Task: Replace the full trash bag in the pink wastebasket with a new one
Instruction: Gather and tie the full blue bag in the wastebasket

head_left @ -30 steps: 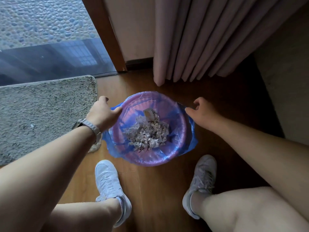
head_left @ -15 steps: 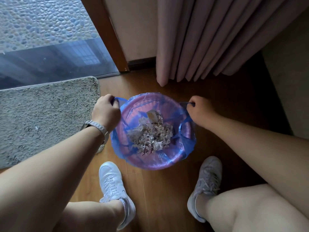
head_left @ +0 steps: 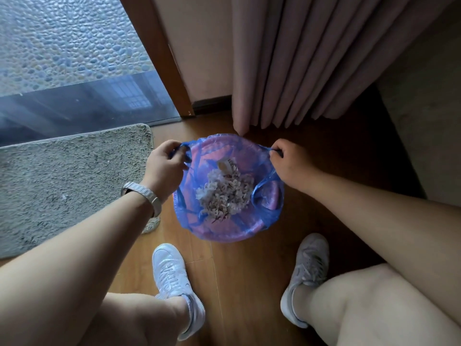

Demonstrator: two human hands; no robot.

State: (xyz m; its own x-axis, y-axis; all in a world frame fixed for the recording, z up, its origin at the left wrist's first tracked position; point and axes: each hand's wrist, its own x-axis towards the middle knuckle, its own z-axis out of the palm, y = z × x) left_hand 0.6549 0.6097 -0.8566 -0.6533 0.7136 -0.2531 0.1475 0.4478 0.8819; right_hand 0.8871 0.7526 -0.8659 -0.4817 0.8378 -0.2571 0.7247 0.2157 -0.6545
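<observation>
GRIP: left hand (head_left: 164, 171), right hand (head_left: 287, 163) each curled round a handle loop of the thin blue plastic trash bag (head_left: 264, 217) | CHANGE: loops off the rim since a second ago, now taut | BAG: sits in round pink plastic wastebasket (head_left: 271, 199) | NEXT: probably lift-out.

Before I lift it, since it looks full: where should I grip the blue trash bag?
On the blue trash bag, grip the handle loops from above at the rim's left and right: they stand up free, and the left hand and right hand each hold one.
</observation>
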